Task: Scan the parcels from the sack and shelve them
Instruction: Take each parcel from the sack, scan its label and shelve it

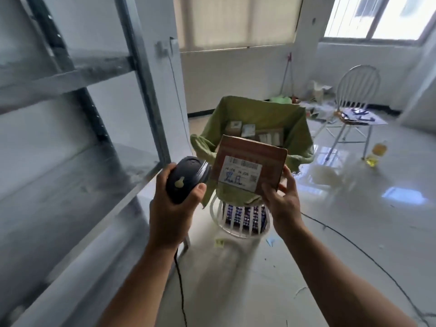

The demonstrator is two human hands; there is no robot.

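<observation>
Left hand (173, 204) gripped the scanner (185, 178); at its 3 o'clock, right hand (283, 199) held the parcel (245, 166). Sack (259, 112) stood at 12 o'clock.

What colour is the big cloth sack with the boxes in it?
Green, a soft yellowish green. The sack shows clearly in the head view.

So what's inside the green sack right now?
Inside the green sack a brown box, a pale box and a wider carton show. The labelled parcel in the right hand covers the sack's near part, so anything there is hidden.
</observation>
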